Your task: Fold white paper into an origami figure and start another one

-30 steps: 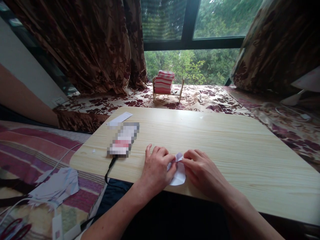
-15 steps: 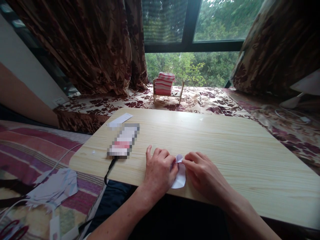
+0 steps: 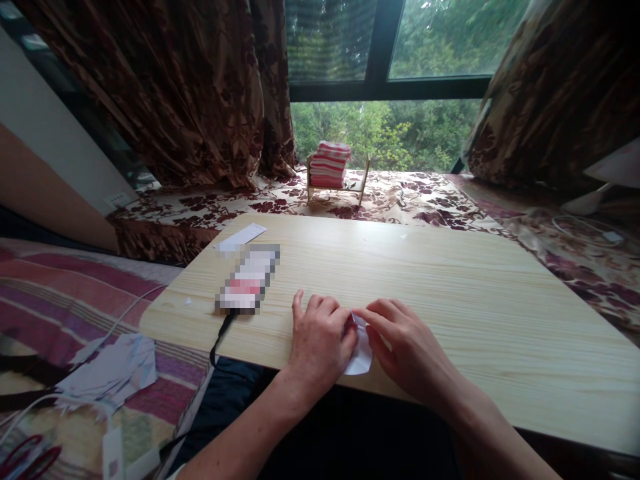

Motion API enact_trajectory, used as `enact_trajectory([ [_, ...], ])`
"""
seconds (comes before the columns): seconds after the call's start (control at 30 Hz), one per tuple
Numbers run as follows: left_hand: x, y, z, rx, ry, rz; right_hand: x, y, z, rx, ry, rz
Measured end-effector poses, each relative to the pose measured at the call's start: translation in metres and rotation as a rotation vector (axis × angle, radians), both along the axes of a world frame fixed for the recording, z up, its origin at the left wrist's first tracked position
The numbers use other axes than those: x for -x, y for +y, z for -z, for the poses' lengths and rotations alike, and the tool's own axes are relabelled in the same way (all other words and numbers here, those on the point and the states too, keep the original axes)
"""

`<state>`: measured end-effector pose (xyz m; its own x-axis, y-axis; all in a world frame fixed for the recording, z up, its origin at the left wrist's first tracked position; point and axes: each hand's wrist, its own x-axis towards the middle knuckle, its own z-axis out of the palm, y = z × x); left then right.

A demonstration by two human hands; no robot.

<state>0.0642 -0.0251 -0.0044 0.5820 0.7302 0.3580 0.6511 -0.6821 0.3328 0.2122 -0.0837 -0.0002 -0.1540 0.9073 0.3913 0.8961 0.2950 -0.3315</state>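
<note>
A small piece of white paper (image 3: pixel 359 359) lies at the near edge of the light wooden table (image 3: pixel 450 287), partly covered by my fingers. My left hand (image 3: pixel 323 333) grips its left side, thumb and fingers pressed together, with the little finger raised. From the right, my right hand (image 3: pixel 400 340) pinches the paper's upper end, its fingertips almost meeting those of the left. The top of the paper looks folded over there, though the fingers hide most of the fold.
A blurred-out phone-like object (image 3: pixel 247 280) with a black strap (image 3: pixel 220 340) lies left of my hands, a white paper strip (image 3: pixel 240 237) behind it. Paper scraps (image 3: pixel 113 373), a power strip (image 3: pixel 114 453) and red-handled scissors (image 3: pixel 30 459) rest on the bed. Folded striped cloths (image 3: pixel 329 165) sit on a small rack.
My right hand has shifted slightly left and its fingertips now cover the paper's top end, which stood up between the hands before. The left hand has hardly moved.
</note>
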Motion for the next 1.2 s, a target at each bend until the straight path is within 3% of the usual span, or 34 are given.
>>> enact_trajectory([
  [0.67, 0.0011, 0.0039, 0.0064, 0.011, -0.062, -0.015, -0.0043, -0.0033, 0.0095, -0.037, -0.088, -0.020],
  [1.2, 0.0039, 0.0040, 0.0049, 0.037, -0.071, -0.001, -0.0037, -0.0029, 0.0045, -0.013, -0.070, 0.014],
])
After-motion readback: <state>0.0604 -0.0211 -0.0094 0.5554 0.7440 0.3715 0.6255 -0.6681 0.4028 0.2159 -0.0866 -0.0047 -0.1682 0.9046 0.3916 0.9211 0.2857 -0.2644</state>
